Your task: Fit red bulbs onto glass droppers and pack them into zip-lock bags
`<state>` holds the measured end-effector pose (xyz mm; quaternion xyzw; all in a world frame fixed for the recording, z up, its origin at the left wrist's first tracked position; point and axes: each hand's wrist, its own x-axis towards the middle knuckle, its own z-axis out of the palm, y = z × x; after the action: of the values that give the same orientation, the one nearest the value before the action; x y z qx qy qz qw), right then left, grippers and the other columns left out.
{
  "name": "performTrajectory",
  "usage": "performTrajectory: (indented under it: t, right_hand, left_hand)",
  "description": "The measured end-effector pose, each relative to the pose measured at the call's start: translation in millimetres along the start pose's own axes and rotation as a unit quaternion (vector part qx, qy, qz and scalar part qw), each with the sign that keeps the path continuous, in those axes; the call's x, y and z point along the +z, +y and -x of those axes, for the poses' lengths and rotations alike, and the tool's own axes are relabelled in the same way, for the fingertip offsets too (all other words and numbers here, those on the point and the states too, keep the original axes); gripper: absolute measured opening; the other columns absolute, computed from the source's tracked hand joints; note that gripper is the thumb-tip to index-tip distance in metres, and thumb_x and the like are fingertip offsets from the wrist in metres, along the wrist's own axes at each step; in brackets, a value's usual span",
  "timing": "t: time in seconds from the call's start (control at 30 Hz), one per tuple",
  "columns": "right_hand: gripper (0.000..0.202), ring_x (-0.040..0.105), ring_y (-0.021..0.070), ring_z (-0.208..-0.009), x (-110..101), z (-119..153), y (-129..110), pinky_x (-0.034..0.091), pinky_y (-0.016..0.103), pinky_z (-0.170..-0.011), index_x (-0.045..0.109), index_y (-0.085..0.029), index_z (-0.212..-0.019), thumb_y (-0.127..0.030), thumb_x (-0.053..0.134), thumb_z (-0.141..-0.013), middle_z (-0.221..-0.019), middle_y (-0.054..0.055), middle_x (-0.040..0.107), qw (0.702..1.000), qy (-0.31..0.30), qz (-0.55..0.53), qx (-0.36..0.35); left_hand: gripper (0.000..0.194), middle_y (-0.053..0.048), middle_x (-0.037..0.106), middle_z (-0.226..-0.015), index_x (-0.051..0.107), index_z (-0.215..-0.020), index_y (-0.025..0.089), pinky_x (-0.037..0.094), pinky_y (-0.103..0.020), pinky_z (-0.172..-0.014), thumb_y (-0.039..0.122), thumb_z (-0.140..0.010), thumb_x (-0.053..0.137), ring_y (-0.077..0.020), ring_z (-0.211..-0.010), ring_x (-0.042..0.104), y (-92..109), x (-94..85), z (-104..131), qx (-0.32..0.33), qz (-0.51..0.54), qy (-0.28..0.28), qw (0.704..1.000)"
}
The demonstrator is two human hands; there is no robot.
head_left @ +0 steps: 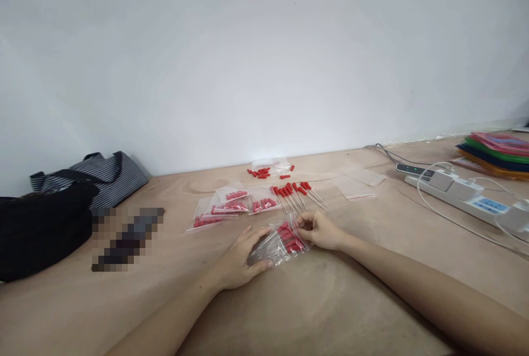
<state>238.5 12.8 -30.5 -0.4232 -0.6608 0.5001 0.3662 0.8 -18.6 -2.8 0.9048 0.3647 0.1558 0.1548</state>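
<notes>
A clear zip bag [270,247] lies on the table between my hands, with several red-topped glass droppers inside and their red ends [292,237] towards the seal. At its left end, my left hand [242,257] holds the bag between thumb and fingers, which are spread along its two edges. The fingers of my right hand [316,229] are pinched on the bag's sealing edge at the right. Just beyond lie several loose droppers [291,196] with red bulbs and thin clear stems. To their left are several bags [229,207] with red-topped pieces in them.
Loose red bulbs [260,172] lie by a clear bag [273,164] near the wall. Flat bags [355,184] lie right of the droppers. A power strip [463,196] with cables and coloured folders [496,152] are at right. A striped bag [128,171] and black cloth [41,235] are left.
</notes>
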Motion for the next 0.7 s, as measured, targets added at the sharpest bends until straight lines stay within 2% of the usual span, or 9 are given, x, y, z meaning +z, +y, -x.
performTrajectory:
  t: [0.1,0.23,0.3,0.43,0.7]
  right_hand:
    - [0.018,0.041,0.0042,-0.043,3,0,3,0.031,0.017,-0.041,0.056,-0.013,-0.063,-0.028,0.065,-0.062,-0.052,-0.005,0.052,1.0,-0.015,0.002,-0.005]
    - [0.028,0.046,0.006,-0.047,-4,0,8,0.033,0.018,-0.043,0.06,-0.012,-0.071,-0.038,0.066,-0.062,-0.058,-0.002,0.057,0.999,-0.023,-0.03,-0.01]
    - [0.034,0.041,0.0049,-0.042,-11,0,8,0.029,0.017,-0.04,0.061,-0.013,-0.077,-0.041,0.069,-0.059,-0.051,-0.004,0.053,0.999,-0.035,-0.021,0.011]
    - [0.04,0.035,0.0039,-0.037,-23,0,6,0.025,0.017,-0.037,0.062,-0.012,-0.076,-0.04,0.075,-0.051,-0.04,-0.009,0.044,0.993,-0.109,-0.009,0.039]
    - [0.04,0.042,0.0041,-0.044,-12,-4,9,0.032,0.018,-0.043,0.057,-0.012,-0.064,-0.038,0.079,-0.042,-0.052,-0.005,0.054,0.995,-0.071,-0.055,0.039]
  left_hand:
    - [0.057,-0.01,0.044,-0.129,0.032,-0.128,0.021,0.026,-0.051,-0.101,0.036,-0.078,0.055,-0.026,-0.118,0.041,-1,-0.1,0,0.013,0.001,0.008,1.0]
    - [0.053,-0.01,0.045,-0.128,0.036,-0.126,0.02,0.026,-0.052,-0.101,0.035,-0.079,0.054,-0.0261,-0.119,0.039,-2,-0.9,-1,0.015,-0.004,0.004,1.0]
    - [0.049,-0.01,0.045,-0.128,0.039,-0.125,0.02,0.024,-0.053,-0.101,0.033,-0.08,0.053,-0.0255,-0.12,0.038,-2,-1.1,-2,0.016,-0.007,-0.009,1.0]
    - [0.048,-0.009,0.045,-0.129,0.04,-0.125,0.021,0.022,-0.052,-0.102,0.033,-0.08,0.053,-0.0241,-0.121,0.037,-3,-0.9,-2,0.021,-0.005,-0.017,1.0]
    - [0.049,-0.008,0.045,-0.13,0.038,-0.127,0.022,0.023,-0.052,-0.102,0.033,-0.081,0.051,-0.0233,-0.122,0.036,-3,-3.1,-2,0.021,-0.01,-0.033,0.999]
